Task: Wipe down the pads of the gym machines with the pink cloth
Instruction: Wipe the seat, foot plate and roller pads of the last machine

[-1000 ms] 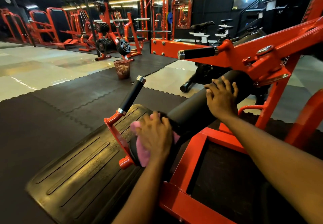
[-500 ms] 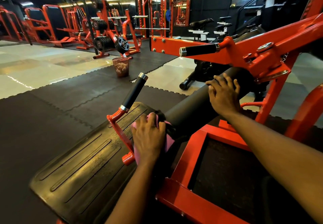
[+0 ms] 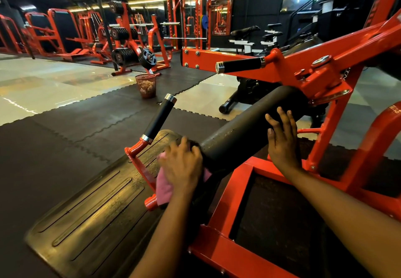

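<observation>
At near end of pad [image 3: 245, 134], left hand [image 3: 182, 167] cups cloth [image 3: 163, 185] against foam, fingers curled over it. Cloth bunches under palm, tail hanging beside red frame [image 3: 227, 191]. Right hand [image 3: 283, 141] lies flat farther up pad, fingers straight, gripping nothing, likely steadying. Hands apart. Cloth probably light, soft, limp: slips and folds unless wadded, so take by bunched middle, not corner. Pad looks firm, grainy-skinned, may turn on axle; brace from above while wiping.
</observation>
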Available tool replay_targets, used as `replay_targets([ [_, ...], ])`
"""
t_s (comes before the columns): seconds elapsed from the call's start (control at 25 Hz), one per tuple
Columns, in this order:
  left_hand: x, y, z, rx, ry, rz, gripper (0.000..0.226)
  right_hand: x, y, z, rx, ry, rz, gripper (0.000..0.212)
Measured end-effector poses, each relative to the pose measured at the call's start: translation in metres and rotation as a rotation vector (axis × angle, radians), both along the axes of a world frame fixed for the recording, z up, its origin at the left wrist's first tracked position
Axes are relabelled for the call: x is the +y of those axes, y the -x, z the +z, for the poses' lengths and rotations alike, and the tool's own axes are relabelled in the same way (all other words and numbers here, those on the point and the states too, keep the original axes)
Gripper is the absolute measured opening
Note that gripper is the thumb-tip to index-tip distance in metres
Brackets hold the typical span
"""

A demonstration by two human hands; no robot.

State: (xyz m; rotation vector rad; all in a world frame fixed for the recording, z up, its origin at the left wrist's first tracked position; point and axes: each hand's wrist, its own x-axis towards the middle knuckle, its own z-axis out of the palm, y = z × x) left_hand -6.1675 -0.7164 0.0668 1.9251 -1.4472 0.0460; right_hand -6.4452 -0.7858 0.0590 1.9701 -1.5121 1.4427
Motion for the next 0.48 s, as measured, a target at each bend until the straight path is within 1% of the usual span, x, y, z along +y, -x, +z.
replay_targets([
  [0.12,-0.022,0.055,0.03,-0.036,0.014,-0.079,0.038,0.001,-0.001,0.003,0.027,-0.007,-0.019,0.04],
  [0.2,-0.024,0.063,0.034,-0.035,0.047,-0.117,0.04,0.002,-0.002,0.005,0.044,-0.007,-0.035,0.04],
  [0.36,-0.002,0.01,0.002,-0.09,0.08,-0.172,0.043,0.002,-0.005,0.009,0.02,0.005,-0.047,0.039],
  [0.48,0.024,-0.024,-0.027,-0.038,0.079,-0.107,0.041,0.001,-0.006,0.011,0.007,0.001,-0.047,0.039],
])
